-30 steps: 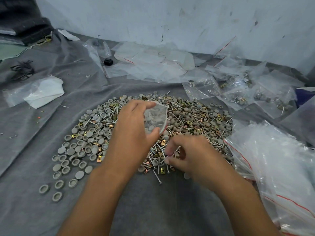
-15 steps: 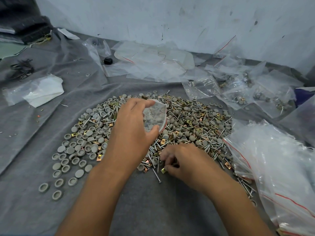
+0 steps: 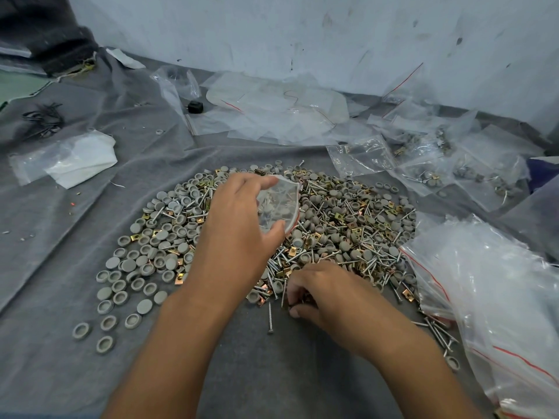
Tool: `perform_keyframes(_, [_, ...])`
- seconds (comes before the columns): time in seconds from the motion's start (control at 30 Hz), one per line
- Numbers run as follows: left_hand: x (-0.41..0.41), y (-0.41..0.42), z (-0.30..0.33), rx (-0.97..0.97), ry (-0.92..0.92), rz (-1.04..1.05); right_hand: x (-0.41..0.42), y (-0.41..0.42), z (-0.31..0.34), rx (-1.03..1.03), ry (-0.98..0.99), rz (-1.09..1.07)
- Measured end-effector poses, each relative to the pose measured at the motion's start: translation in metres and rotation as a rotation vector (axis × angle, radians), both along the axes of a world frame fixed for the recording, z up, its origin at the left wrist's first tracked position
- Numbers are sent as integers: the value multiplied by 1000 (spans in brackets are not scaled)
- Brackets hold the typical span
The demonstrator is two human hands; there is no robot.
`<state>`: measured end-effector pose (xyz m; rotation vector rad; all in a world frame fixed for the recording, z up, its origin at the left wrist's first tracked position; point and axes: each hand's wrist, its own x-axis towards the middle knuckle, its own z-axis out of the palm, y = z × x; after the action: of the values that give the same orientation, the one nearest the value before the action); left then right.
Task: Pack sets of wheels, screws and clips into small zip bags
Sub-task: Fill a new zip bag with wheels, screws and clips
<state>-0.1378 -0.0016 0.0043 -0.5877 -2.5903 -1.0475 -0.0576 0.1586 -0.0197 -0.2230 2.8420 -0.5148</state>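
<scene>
At the centre of the frame, my left hand (image 3: 239, 225) gripped a small clear zip bag (image 3: 279, 204) between fingers and thumb, its mouth held open above the pile; I could make out a few screws and grey wheels inside. Below it, my right hand (image 3: 329, 294) rested on the near edge of the pile, fingers curled, pinching small parts I could not identify. The pile (image 3: 348, 225) mixed grey wheels, silver screws and brass clips on a grey cloth (image 3: 75, 297). At the upper right lay filled bags (image 3: 429, 170) holding wheels, screws and clips. A heap of empty zip bags (image 3: 490, 297) with red seal lines filled the lower right.
</scene>
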Motion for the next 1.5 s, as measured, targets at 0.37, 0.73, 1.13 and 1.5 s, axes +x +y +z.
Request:
perform_keyframes(0.37, [1,1,2,7,0,-7,-16,-3,-3,90,154,-100])
perform_keyframes(0.73, [1,-1,2,12,-2,-7,-14,-1,2,141,80,-53])
perform_keyframes(1.13, [2,0,3,6,-4,-9,-10,-4,3,41,70,-82])
perform_keyframes(1.5, [5,3,1,-13,1,-46,-24,-12,22,-413,1107,-247])
